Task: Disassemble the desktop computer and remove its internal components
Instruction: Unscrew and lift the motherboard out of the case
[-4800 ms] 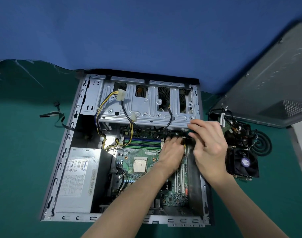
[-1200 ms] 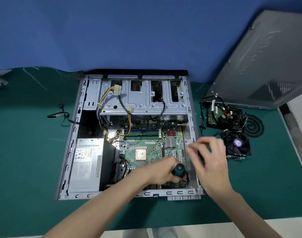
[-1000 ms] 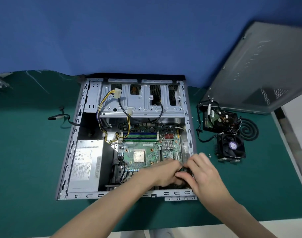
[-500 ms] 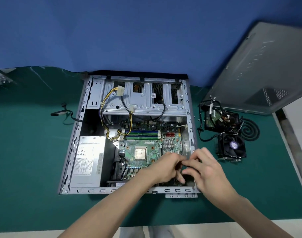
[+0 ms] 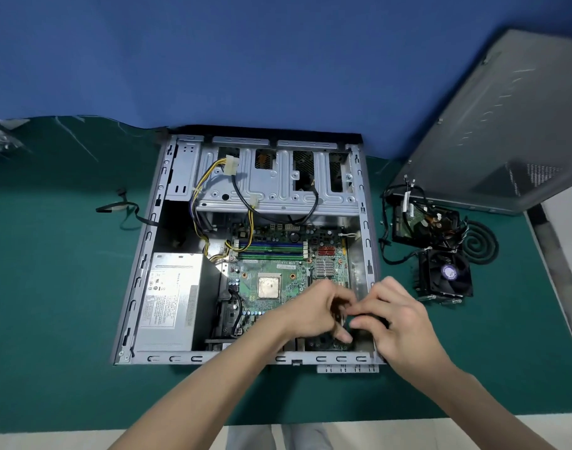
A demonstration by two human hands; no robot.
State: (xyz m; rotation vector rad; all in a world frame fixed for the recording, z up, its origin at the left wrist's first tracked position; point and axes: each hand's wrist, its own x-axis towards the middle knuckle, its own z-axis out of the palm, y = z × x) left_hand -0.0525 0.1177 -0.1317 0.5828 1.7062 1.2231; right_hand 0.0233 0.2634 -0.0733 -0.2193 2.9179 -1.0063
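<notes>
The open desktop case (image 5: 141, 254) lies flat on a green mat. Inside it are the green motherboard (image 5: 278, 266) with its bare processor (image 5: 269, 286), the grey power supply (image 5: 167, 300) at the left and the metal drive cage (image 5: 278, 190) at the far end. My left hand (image 5: 314, 315) and my right hand (image 5: 400, 326) meet over the board's near right corner. Both have curled fingers around a dark screwdriver (image 5: 364, 319), which they mostly hide. Its tip and the screw under it are out of sight.
To the right of the case lie a cooler fan (image 5: 447, 276), a hard drive tangled in cables (image 5: 424, 222) and a black coil (image 5: 482, 243). The grey side panel (image 5: 505, 125) leans at the far right. A loose cable (image 5: 125, 212) lies at the left. The mat's front edge runs below my forearms.
Both hands came back from the board's far right corner to its near right corner. The left hand brought a screwdriver, and the right hand joined it on the tool and stays there.
</notes>
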